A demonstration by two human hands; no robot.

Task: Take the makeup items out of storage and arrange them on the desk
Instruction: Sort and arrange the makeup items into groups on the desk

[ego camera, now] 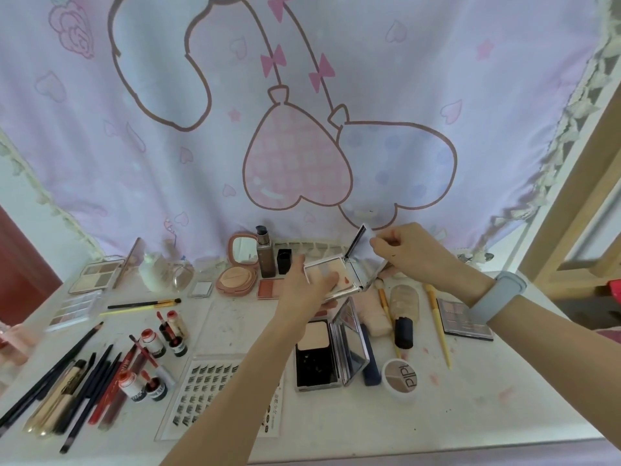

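A silver compact palette (349,275) with pale pans is held above the white desk (336,425), near the back middle. My left hand (307,287) grips its base from below and the left. My right hand (408,247) pinches the top edge of its raised mirrored lid (361,243); the lid stands open. Below it an open powder compact (322,353) with its own mirror lies on the desk. Many other makeup items are spread across the desk.
Pencils and brushes (74,381) lie at the left, red lip bottles (158,348) and a lash tray (208,395) in the middle. A pink cushion compact (237,277) and foundation bottle (265,253) stand at the back. A round pot (401,378) and an eyeshadow palette (463,319) sit on the right.
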